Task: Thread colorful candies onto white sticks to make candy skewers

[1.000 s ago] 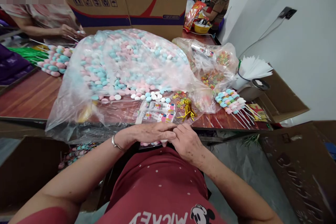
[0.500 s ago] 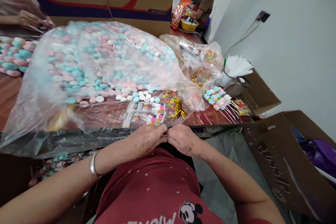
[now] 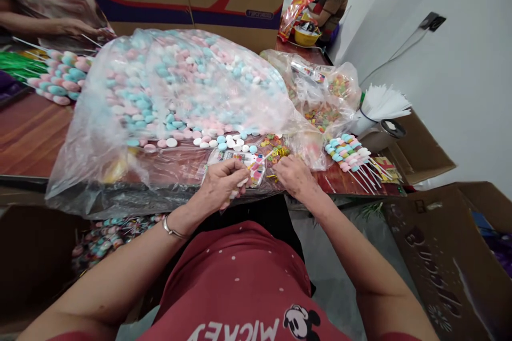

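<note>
My left hand [image 3: 224, 182] is closed around a marshmallow skewer. Its white stick [image 3: 264, 160] points up and to the right, and most of its candy is hidden under my fingers. Close by on the right, my right hand [image 3: 298, 177] pinches at the gold twist ties [image 3: 283, 152] on the table edge; my fingers cover part of the bunch. Printed wrappers [image 3: 216, 157] lie flat just beyond my left hand. Behind the ties are small ring candies [image 3: 269, 141].
A big clear bag of pastel marshmallows [image 3: 192, 85] covers the table's middle. Finished skewers [image 3: 350, 153] lie at right, near a cup of white sticks [image 3: 384, 104]. A brown carton [image 3: 444, 261] stands right of the table. A co-worker's hand [image 3: 78, 27] is at far left.
My hands, together near my waist before, have come apart and moved up over the table edge. The skewer's stick now shows, and my right hand has reached the gold ties. The view has shifted left.
</note>
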Available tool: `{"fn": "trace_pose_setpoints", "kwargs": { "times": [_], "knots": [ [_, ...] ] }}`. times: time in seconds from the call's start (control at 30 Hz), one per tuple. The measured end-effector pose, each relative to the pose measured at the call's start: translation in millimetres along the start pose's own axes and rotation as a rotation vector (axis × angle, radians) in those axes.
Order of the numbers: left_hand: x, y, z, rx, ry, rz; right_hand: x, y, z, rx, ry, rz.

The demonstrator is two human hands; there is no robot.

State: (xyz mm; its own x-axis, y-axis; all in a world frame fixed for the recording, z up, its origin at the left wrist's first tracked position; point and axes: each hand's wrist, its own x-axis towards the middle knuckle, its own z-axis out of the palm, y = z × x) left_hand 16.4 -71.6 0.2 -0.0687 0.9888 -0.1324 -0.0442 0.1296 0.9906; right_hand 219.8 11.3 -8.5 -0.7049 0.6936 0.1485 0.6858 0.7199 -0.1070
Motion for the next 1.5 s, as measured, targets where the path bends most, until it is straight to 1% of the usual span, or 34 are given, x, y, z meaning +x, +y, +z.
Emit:
{"fn": "trace_pose_setpoints", "kwargs": {
  "times": [0.07, 0.1, 0.17, 0.27, 0.3, 0.37, 0.43, 0.47, 0.57, 0.6, 0.63, 0.67, 0.73, 0.83, 0.9, 1.07, 1.13, 1.17, 1.27, 1.37, 1.43, 1.47, 1.5],
  "knots": [
    [1.8, 3.8, 5.3, -0.153, 0.048, -0.083, 6.1, -4.3, 7.6, -0.115, -0.064, -0.07],
    [2.6, 5.3, 8.0, -0.212, 0.061, -0.104, 8.7, -6.4, 11.0, -0.116, -0.076, -0.085],
    [4.1, 7.8, 12.6, -0.318, 0.066, -0.134, 12.8, -7.3, 16.4, 0.027, -0.053, -0.056],
    [6.6, 9.6, 15.6, -0.449, 0.06, -0.157, 16.9, 2.3, 19.7, 0.32, 0.036, 0.052],
    [7.5, 9.6, 15.8, -0.485, 0.058, -0.159, 17.7, 7.3, 19.8, 0.376, 0.067, 0.084],
    [9.2, 8.7, 16.3, -0.551, 0.048, -0.158, 19.0, 16.7, 19.5, 0.405, 0.132, 0.145],
    [10.8, 7.1, 18.8, -0.614, 0.015, -0.155, 20.8, 21.9, 18.9, 0.498, 0.247, 0.245],
    [11.5, 6.3, 21.2, -0.642, -0.01, -0.153, 22.1, 22.2, 18.4, 0.609, 0.328, 0.305],
    [13.9, 5.1, 32.9, -0.708, -0.081, -0.157, 26.8, 12.4, 15.1, 1.122, 0.599, 0.465],
    [14.9, 5.3, 37.5, -0.725, -0.097, -0.161, 27.7, 6.0, 13.3, 1.279, 0.667, 0.494],
    [16.0, 5.6, 41.8, -0.741, -0.108, -0.166, 27.8, -1.4, 11.5, 1.39, 0.707, 0.506],
    [17.3, 6.1, 45.6, -0.754, -0.118, -0.171, 26.8, -9.5, 9.7, 1.472, 0.723, 0.512],
    [19.9, 6.6, 50.9, -0.774, -0.128, -0.182, 22.1, -25.8, 6.8, 1.578, 0.689, 0.518],
    [22.1, 5.9, 53.3, -0.787, -0.128, -0.196, 12.2, -44.1, 4.9, 1.644, 0.597, 0.52],
    [21.6, 4.8, 53.0, -0.786, -0.121, -0.195, 7.4, -50.0, 4.9, 1.649, 0.585, 0.502],
    [17.0, 2.4, 54.2, -0.746, -0.058, -0.146, 3.3, -51.9, 8.2, 1.614, 0.572, 0.462],
    [15.6, 1.6, 54.7, -0.724, -0.03, -0.111, 1.9, -50.2, 9.9, 1.52, 0.573, 0.434],
    [15.1, 1.4, 54.6, -0.708, -0.017, -0.1, 0.7, -48.7, 10.1, 1.399, 0.578, 0.401],
    [15.2, 1.4, 52.2, -0.625, 0.02, -0.102, -3.9, -41.0, 6.8, 0.914, 0.567, 0.266],
    [18.0, 3.6, 47.0, -0.492, 0.033, -0.142, -9.6, -31.9, -1.9, 0.457, 0.469, 0.073],
    [21.6, 6.1, 41.5, -0.383, -0.035, -0.177, -13.6, -27.0, -8.3, 0.151, 0.39, -0.107],
    [23.8, 7.4, 38.1, -0.316, -0.107, -0.201, -15.6, -25.1, -11.2, 0.019, 0.35, -0.202],
    [26.1, 8.7, 34.3, -0.239, -0.204, -0.23, -17.5, -23.6, -13.8, -0.062, 0.319, -0.288]
  ]
}}
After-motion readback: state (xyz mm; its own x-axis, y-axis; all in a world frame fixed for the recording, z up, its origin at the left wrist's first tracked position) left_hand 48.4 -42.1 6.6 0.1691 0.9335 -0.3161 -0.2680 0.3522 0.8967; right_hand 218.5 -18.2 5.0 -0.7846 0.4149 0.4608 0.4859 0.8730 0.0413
